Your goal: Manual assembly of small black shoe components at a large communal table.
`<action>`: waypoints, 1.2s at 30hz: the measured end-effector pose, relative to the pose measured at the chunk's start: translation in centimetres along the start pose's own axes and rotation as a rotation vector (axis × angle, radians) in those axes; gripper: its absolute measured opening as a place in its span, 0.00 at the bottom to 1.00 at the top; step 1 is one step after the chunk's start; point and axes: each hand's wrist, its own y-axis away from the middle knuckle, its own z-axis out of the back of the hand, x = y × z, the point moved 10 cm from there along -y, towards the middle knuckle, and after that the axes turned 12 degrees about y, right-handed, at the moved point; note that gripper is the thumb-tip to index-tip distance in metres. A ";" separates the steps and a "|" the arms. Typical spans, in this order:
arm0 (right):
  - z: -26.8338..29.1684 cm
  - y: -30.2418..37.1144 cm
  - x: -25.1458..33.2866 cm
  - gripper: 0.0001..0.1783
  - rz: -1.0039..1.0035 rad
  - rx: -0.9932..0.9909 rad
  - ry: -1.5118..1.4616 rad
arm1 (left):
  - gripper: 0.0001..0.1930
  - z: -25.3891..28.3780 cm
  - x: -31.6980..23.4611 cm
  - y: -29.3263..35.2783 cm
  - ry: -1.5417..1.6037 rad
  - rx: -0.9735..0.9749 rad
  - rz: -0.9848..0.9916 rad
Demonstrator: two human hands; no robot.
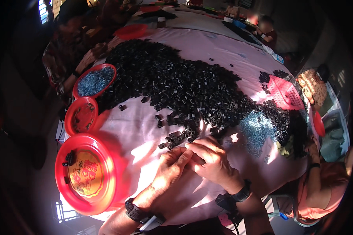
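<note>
My left hand [171,164] and my right hand [212,159] meet over the near part of the pink cloth [139,129], fingertips pinched together. Whatever lies between the fingers is too small or hidden to name. Just beyond them is a small cluster of black plastic pieces [175,138], short and tube-like. It joins a large heap of the same black pieces [164,78] spread across the table. To the right of my hands lies a pile of thin silvery metal pins or screws [258,131].
At left stand a large red basin [62,184], a smaller red dish [68,119] and a red tray of silvery pieces [114,74]. A pink perforated basket [285,94] sits at right among black pieces. A person in orange [321,192] sits at right; others work farther off.
</note>
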 end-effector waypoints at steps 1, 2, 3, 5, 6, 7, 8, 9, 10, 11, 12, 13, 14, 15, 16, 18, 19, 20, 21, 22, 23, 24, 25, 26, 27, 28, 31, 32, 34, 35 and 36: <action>-0.1 0.0 0.0 0.25 0.001 0.002 -0.002 | 0.14 -0.1 -0.1 0.0 0.002 -0.003 0.000; -0.1 0.0 0.0 0.25 -0.005 0.004 -0.004 | 0.13 -0.5 -0.4 0.0 0.071 0.021 -0.022; -0.1 0.0 0.1 0.25 -0.011 0.005 -0.007 | 0.13 -0.7 -0.6 0.0 0.139 0.045 -0.045; 0.1 -0.2 0.3 0.25 -0.028 0.029 -0.001 | 0.13 -0.2 0.1 -0.2 0.176 0.033 -0.001; 0.0 -0.2 0.2 0.25 -0.047 0.053 0.005 | 0.12 0.0 0.7 -0.2 0.211 0.021 0.043; 0.0 -0.2 0.2 0.25 -0.048 0.054 0.006 | 0.12 -0.1 0.6 -0.2 0.212 0.022 0.045; -0.1 -0.2 0.0 0.26 -0.061 0.044 -0.017 | 0.12 -0.4 0.5 -0.1 0.284 0.031 0.058; -0.1 -0.2 -0.2 0.27 -0.074 0.035 -0.041 | 0.12 -0.7 0.3 0.0 0.356 0.040 0.071; -0.3 -0.2 -0.3 0.27 -0.075 0.037 -0.042 | 0.12 -0.8 0.2 0.2 0.357 0.038 0.072; -0.6 -0.1 -0.4 0.28 -0.055 0.040 -0.055 | 0.12 -0.8 0.1 0.3 0.352 0.045 0.074; -0.8 -0.1 -0.3 0.29 -0.034 0.043 -0.069 | 0.12 -1.0 -0.1 0.5 0.347 0.051 0.075; -0.9 -0.1 -0.4 0.29 -0.037 0.045 -0.065 | 0.12 -1.3 -0.4 0.6 0.351 0.053 0.079; -0.9 0.0 -0.6 0.29 -0.059 0.046 -0.080 | 0.13 -1.6 -0.8 0.7 0.352 0.052 0.081; -1.0 0.0 -0.9 0.29 -0.081 0.046 -0.094 | 0.14 -1.9 -1.1 0.9 0.353 0.051 0.083; -1.1 0.1 -1.0 0.29 -0.083 0.048 -0.096 | 0.14 -2.0 -1.2 1.0 0.354 0.050 0.085; -1.6 0.3 -1.1 0.29 -0.055 0.065 -0.118 | 0.15 -1.9 -1.0 1.2 0.381 0.023 0.104; -1.5 0.4 -1.2 0.29 -0.057 0.067 -0.118 | 0.15 -1.8 -0.9 1.1 0.382 0.022 0.107; -1.2 0.3 -1.1 0.28 -0.038 0.065 -0.097 | 0.16 -1.9 -0.7 1.0 0.341 0.038 0.125; -0.9 0.3 -0.9 0.28 -0.019 0.063 -0.076 | 0.18 -2.0 -0.6 1.0 0.300 0.055 0.144; -0.7 0.2 -1.1 0.28 -0.021 0.064 -0.075 | 0.18 -2.0 -0.6 1.0 0.301 0.056 0.146; -0.4 0.1 -1.1 0.28 -0.017 0.065 -0.068 | 0.19 -2.1 -0.6 1.1 0.320 0.062 0.166; -0.2 0.1 -1.1 0.27 -0.013 0.066 -0.060 | 0.19 -2.2 -0.4 1.2 0.339 0.068 0.187; -0.3 0.3 -1.2 0.27 -0.014 0.067 -0.062 | 0.19 -1.8 -0.3 1.1 0.339 0.066 0.188; -0.8 0.5 -1.3 0.26 -0.004 0.087 -0.059 | 0.20 -1.3 0.3 1.0 0.289 0.073 0.227; -1.2 0.7 -1.3 0.25 0.005 0.106 -0.056 | 0.20 -1.1 0.8 1.1 0.239 0.079 0.265; -1.2 0.7 -1.4 0.25 0.003 0.108 -0.056 | 0.20 -1.2 0.6 1.1 0.241 0.078 0.267; -1.6 0.7 -1.1 0.24 0.027 0.131 -0.071 | 0.18 -1.8 0.0 1.4 0.330 0.101 0.273; -1.7 0.8 -1.1 0.24 0.027 0.133 -0.053 | 0.18 -1.8 -0.1 1.4 0.321 0.097 0.262; -1.9 0.8 -1.0 0.24 0.026 0.138 -0.034 | 0.19 -1.7 0.1 1.4 0.315 0.094 0.253; -2.0 0.9 -0.7 0.24 0.050 0.144 0.003 | 0.19 -1.4 0.6 1.3 0.311 0.076 0.257; -2.2 0.9 -0.5 0.24 0.074 0.150 0.041 | 0.19 -1.1 0.9 1.2 0.306 0.058 0.260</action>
